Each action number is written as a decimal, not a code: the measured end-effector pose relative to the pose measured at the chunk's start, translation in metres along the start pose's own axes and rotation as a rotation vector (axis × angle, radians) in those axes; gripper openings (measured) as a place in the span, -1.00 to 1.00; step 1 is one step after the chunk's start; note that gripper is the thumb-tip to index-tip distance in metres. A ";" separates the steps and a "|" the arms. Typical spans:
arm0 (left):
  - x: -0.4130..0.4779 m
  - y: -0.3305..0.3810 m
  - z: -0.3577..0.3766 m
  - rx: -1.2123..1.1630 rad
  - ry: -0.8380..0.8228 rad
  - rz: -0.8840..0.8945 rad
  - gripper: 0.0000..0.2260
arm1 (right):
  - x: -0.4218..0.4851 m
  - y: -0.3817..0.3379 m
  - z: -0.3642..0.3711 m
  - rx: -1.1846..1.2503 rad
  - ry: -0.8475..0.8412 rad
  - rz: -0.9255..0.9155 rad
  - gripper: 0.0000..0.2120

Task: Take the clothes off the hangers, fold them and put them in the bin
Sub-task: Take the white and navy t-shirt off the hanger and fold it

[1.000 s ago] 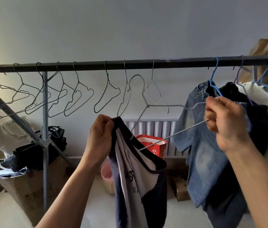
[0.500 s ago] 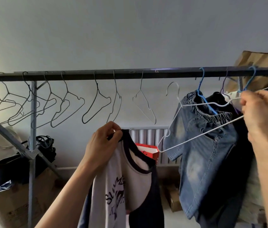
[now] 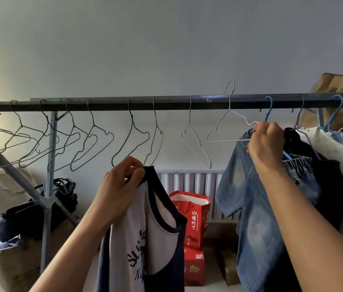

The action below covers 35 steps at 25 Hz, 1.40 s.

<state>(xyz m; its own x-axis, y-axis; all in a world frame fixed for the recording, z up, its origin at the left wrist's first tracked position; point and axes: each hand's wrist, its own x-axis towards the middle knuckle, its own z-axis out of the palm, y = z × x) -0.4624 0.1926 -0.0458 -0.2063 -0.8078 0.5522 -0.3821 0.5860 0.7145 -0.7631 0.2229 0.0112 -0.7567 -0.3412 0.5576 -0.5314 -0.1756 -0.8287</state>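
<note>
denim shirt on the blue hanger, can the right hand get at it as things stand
Probably yes. The right hand is right beside the denim shirt with nothing between them, but it is closed on a white hanger, which it would have to let go of first.

Two hands are showing: the left hand is pinching one tank top, and the right hand is gripping one white hanger. Between the hands, one bare hanger is hanging; left of the left hand, two more are hanging near it, with a tangled cluster beyond that I cannot count exactly. Right of the right hand, two blue hangers and one purple hanger are carrying clothes. Below, between the hands, one red bag is standing.
</note>
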 end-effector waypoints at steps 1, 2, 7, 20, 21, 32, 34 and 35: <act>0.001 -0.002 -0.004 -0.012 0.005 -0.005 -0.91 | -0.003 0.004 0.004 -0.018 -0.002 -0.004 -0.49; 0.001 -0.004 -0.007 -0.029 0.009 -0.009 -0.90 | -0.007 0.008 0.007 -0.043 -0.009 -0.013 -0.49; 0.007 -0.005 -0.018 -0.132 -0.031 -0.008 -0.89 | -0.033 0.029 0.017 -0.092 -0.149 0.038 -0.62; 0.003 -0.002 -0.057 -0.212 -0.149 0.053 -0.93 | -0.183 0.036 0.053 0.110 -1.111 0.098 -0.67; 0.002 -0.003 -0.064 -0.226 -0.142 0.046 -0.93 | -0.186 0.040 0.057 0.132 -1.164 0.135 -0.78; -0.016 -0.058 -0.141 -0.092 -0.060 -0.087 -0.88 | -0.162 0.017 0.065 0.368 -0.989 0.224 -0.76; -0.019 -0.063 -0.147 -0.102 -0.052 -0.130 -0.88 | -0.159 0.009 0.066 0.303 -1.027 0.125 -0.64; -0.021 -0.064 -0.149 -0.112 -0.050 -0.149 -0.89 | -0.156 0.004 0.063 0.281 -1.066 0.085 -0.58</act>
<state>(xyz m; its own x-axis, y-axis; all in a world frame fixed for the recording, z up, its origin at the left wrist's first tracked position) -0.2995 0.1815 -0.0385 -0.2004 -0.8865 0.4170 -0.3101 0.4612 0.8314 -0.6229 0.2175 -0.0824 0.0014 -0.9592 0.2827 -0.2852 -0.2713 -0.9193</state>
